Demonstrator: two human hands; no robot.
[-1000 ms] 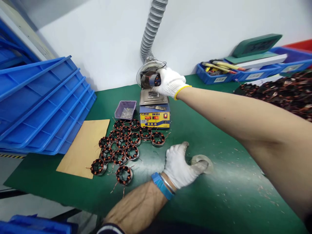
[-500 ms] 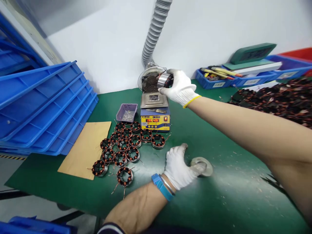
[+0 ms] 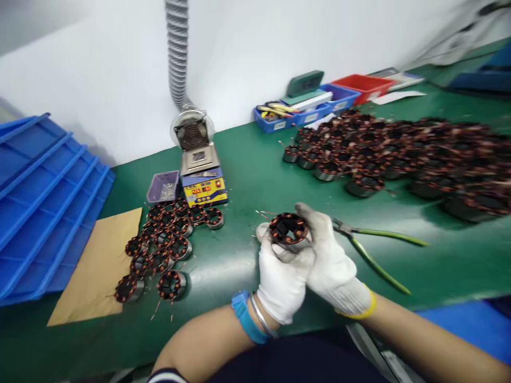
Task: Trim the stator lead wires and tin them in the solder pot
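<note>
A motor stator (image 3: 289, 229), a metal ring with copper windings and loose wire ends, is held between both my gloved hands above the front of the table. My left hand (image 3: 283, 276) grips it from below and the left. From the right, my right hand (image 3: 329, 255) closes on its side. Just right of my right hand lie pliers with green handles (image 3: 373, 250), jaws toward the hand. To the left, several more stators (image 3: 171, 284) stand grouped on the green table.
A solder pot (image 3: 203, 186) with lit digits stands at the back, a fume hose (image 3: 178, 53) above it. Beside it is a purple tray (image 3: 163, 186). Brown card (image 3: 98, 266) and blue crates (image 3: 48, 213) are left. Many stators (image 3: 367, 183) fill the right, below small blue and red bins (image 3: 363, 88).
My right hand has brought a stator from beside the solder pot down to the front, where my left hand now grips it too. The view has swung right, showing the pliers.
</note>
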